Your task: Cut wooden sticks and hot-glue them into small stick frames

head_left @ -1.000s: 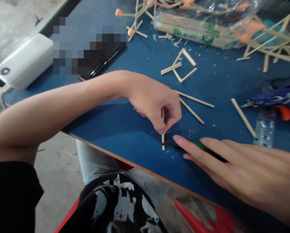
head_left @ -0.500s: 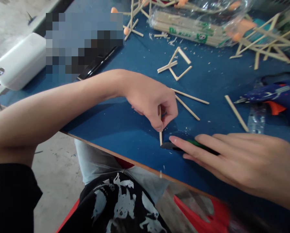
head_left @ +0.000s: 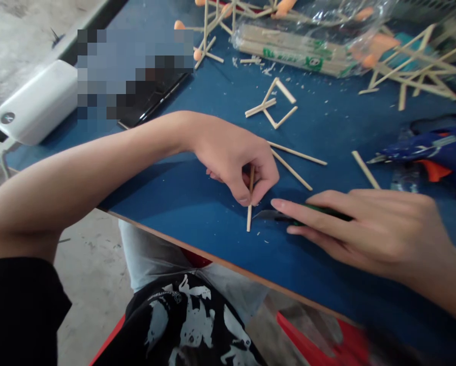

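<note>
Over the blue table [head_left: 182,198], a thin wooden stick [head_left: 249,221] points its free end toward the person; whether that end touches the tabletop cannot be told. At the stick's upper part, the left hand [head_left: 243,162] is closed, thumb and finger pinching it. Just right of the stick is the tip of a knife [head_left: 273,215], a small gap between them; the right hand [head_left: 376,229] is wrapped around the handle, forefinger stretched along the knife. Beyond the stick and to its right lie two loose sticks [head_left: 297,153]; farther beyond it are a bent stick frame [head_left: 269,117] and a clear bag of sticks [head_left: 284,46]. Well to its right lies a glue gun [head_left: 422,147].
</note>
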`<state>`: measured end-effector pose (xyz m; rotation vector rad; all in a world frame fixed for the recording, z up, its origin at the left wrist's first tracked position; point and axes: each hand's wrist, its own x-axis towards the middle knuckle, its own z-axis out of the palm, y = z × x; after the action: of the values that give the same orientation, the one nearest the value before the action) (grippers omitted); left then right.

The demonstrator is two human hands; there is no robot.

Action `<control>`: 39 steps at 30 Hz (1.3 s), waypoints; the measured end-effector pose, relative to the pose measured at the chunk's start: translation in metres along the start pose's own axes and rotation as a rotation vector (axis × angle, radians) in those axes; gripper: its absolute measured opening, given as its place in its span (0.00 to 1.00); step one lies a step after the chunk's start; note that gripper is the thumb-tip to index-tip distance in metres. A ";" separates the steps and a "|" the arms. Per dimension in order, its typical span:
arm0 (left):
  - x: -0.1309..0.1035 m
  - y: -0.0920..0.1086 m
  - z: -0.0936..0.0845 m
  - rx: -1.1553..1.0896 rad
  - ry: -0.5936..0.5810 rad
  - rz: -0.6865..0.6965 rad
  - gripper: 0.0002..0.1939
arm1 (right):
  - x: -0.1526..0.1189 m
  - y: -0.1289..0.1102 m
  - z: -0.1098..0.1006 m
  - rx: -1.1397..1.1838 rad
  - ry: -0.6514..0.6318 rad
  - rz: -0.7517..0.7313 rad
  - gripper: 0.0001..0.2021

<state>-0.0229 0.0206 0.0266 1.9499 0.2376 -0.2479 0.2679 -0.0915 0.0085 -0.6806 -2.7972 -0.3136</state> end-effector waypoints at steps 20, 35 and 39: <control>0.003 0.000 0.003 0.020 0.032 -0.010 0.08 | 0.011 -0.036 -0.020 -0.102 -0.088 -0.015 0.18; 0.004 0.002 0.002 0.118 0.032 0.085 0.03 | 0.010 -0.027 -0.014 -0.050 -0.113 -0.076 0.22; 0.004 0.001 0.002 0.132 0.029 0.096 0.04 | 0.002 -0.027 -0.011 -0.030 -0.124 -0.062 0.22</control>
<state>-0.0189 0.0185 0.0261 2.0902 0.1494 -0.1757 0.2560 -0.1167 0.0153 -0.6416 -2.9415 -0.3372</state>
